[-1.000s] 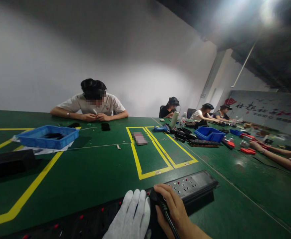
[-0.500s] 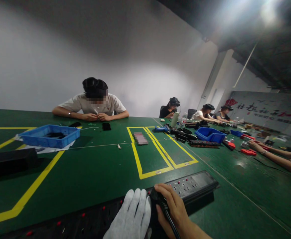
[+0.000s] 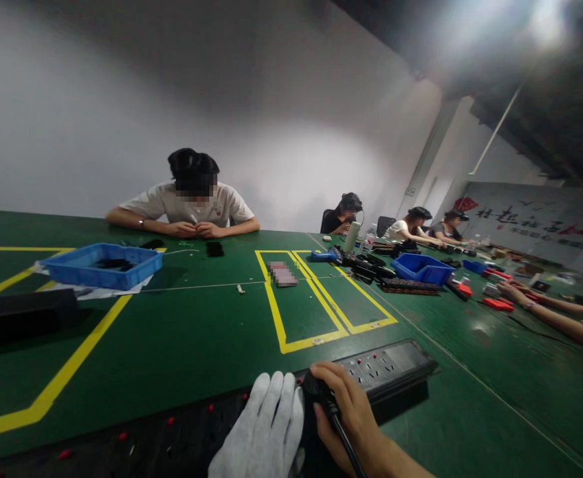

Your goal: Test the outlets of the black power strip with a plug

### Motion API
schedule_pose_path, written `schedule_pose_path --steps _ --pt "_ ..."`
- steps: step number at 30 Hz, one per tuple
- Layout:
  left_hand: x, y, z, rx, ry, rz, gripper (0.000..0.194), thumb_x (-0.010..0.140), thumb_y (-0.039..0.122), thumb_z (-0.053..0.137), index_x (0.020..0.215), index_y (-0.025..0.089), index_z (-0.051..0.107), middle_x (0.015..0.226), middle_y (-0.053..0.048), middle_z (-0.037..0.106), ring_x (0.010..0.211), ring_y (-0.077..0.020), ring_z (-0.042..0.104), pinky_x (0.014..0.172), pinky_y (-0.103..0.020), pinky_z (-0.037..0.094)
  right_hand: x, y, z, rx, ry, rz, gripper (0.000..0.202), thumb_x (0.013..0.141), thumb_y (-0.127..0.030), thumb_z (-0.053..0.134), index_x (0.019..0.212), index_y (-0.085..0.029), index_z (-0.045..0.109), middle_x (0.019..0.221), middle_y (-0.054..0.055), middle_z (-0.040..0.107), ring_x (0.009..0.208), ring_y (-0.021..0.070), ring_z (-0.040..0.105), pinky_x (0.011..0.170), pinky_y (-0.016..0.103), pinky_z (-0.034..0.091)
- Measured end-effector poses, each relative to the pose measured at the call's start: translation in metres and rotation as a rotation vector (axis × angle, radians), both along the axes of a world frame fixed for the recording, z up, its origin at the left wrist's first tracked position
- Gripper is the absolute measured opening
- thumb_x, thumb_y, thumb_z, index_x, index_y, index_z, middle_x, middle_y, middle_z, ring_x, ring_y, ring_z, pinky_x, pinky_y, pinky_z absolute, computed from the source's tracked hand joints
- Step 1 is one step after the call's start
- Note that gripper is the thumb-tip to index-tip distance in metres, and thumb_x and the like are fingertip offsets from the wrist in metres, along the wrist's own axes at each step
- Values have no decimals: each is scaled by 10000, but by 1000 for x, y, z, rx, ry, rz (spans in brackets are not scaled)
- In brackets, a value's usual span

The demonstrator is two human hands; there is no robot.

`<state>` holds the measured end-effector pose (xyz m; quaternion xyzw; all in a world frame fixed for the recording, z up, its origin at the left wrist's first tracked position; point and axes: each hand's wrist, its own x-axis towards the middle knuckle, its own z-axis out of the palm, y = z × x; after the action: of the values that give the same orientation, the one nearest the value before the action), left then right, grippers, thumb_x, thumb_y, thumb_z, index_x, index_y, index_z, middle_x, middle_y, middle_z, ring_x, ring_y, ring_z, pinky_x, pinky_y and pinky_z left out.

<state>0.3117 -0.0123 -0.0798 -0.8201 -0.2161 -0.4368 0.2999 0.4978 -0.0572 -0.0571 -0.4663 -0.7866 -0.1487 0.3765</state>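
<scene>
A long black power strip (image 3: 396,365) with red switches lies slantwise along the near side of the table. My left hand (image 3: 264,428), in a white glove, rests across its middle with fingers stretched out side by side. Bare and closed, my right hand (image 3: 348,415) grips a black power plug (image 3: 316,386) just beside the gloved fingers. The plug is against the strip's top; its prongs are hidden, so how far it sits in a socket cannot be seen. Its black cord (image 3: 344,441) runs down toward me under the right hand.
On the green table (image 3: 192,352) a blue tray (image 3: 137,273) and a dark block (image 3: 22,315) stand left. A blue bin (image 3: 421,269), a blue-handled tool (image 3: 324,255) and red pieces (image 3: 498,304) are right. A co-worker (image 3: 192,199) sits opposite; others work at right.
The view has shifted slightly. Both hands, the plug and the power strip keep nearly the same places relative to each other.
</scene>
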Motion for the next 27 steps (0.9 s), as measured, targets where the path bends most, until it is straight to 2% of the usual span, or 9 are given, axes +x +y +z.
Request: schedule_pose_path --steps 6,14,27 --pt "1 2 -2 3 -12 -13 329 879 270 428 1077 75 604 1055 -148 694 1034 -292 628 1009 -461 382 0 0 -4 -7 2 -7 487 822 -97 467 1304 -164 447 1190 125 588 1105 198 606 958 323 536" --pt "2 2 2 23 -34 -28 305 884 252 413 1028 78 618 1030 -149 694 1019 -282 628 1020 -457 374 -4 -3 4 -1 -5 -27 483 811 -87 460 1286 -172 462 1178 115 607 1088 197 623 960 317 537" --pt "3 1 0 2 -44 -16 304 875 245 407 1041 87 607 1030 -141 696 1026 -278 626 992 -447 408 -3 -2 2 -2 -16 -27 487 817 -98 458 1299 -166 453 1191 122 603 1102 200 617 963 319 536"
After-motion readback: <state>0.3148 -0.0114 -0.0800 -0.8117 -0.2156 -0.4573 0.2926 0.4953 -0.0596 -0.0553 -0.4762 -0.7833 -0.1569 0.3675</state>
